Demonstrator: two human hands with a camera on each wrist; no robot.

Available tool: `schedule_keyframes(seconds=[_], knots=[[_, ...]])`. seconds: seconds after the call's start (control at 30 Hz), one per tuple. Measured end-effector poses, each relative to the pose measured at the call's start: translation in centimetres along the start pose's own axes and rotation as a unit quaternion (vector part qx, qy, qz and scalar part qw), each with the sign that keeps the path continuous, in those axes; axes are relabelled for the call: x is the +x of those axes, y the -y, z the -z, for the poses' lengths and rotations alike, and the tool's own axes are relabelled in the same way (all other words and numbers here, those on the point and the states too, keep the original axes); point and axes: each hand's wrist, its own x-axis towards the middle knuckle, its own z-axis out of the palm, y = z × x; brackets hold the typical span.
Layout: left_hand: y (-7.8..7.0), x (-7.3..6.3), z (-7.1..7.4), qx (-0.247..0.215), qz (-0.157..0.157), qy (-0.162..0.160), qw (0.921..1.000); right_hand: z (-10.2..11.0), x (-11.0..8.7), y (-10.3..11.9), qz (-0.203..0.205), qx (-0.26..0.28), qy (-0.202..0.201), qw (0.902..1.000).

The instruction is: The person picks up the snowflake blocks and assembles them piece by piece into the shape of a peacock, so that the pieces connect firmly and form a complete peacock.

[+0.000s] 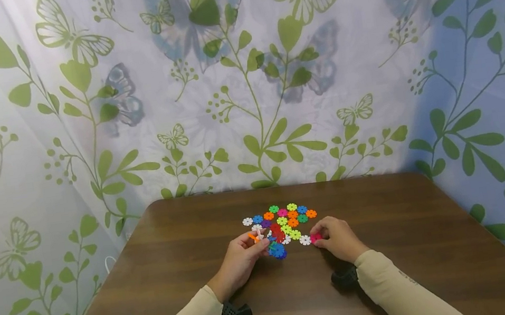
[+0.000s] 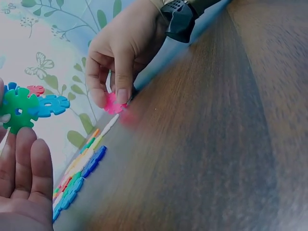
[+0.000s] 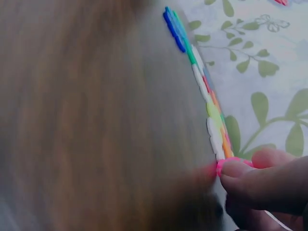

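My left hand (image 1: 239, 257) holds up a cluster of interlocked flower-shaped plastic discs. In the left wrist view the cluster shows a green disc (image 2: 28, 105), a blue disc (image 2: 54, 105) and a small red one (image 2: 36, 90). An orange piece (image 1: 253, 237) pokes out beside the left fingers in the head view. My right hand (image 1: 341, 240) pinches a pink disc (image 2: 114, 103) between thumb and fingers, low over the table. Right beside the pink disc lies a white disc (image 1: 305, 240).
Many loose discs lie spread on the brown wooden table (image 1: 295, 301), among them an orange disc (image 1: 311, 213), a green disc (image 1: 274, 209) and a purple disc (image 1: 266, 223). A patterned curtain (image 1: 254, 98) hangs behind the table. Each wrist bears a dark device.
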Motion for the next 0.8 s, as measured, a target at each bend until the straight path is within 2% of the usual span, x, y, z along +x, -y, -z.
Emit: schedule_keyframes(seconds=[0.2, 0.33, 0.5, 0.63, 0.8], knots=[[0.1, 0.0, 0.0, 0.006, -0.008, -0.002, 0.9999, -0.4, -0.1, 0.9, 0.037, 0.038, -0.004, 0.9986], [0.2, 0.1, -0.1, 0.037, -0.01, -0.003, 0.9992, -0.5, -0.2, 2.2, 0.062, 0.071, -0.007, 0.9955], [0.2, 0.1, -0.3, 0.094, -0.025, 0.003, 0.9952, -0.6, -0.5, 4.1, 0.089, 0.141, 0.001, 0.986], [0.2, 0.0, -0.4, 0.132, -0.039, 0.021, 0.9903, -0.9, -0.8, 5.2, 0.086, 0.197, -0.001, 0.9767], [0.3, -0.1, -0.2, 0.165, -0.045, 0.046, 0.9841, -1.3, -1.0, 5.9, 0.092, 0.236, -0.004, 0.9673]])
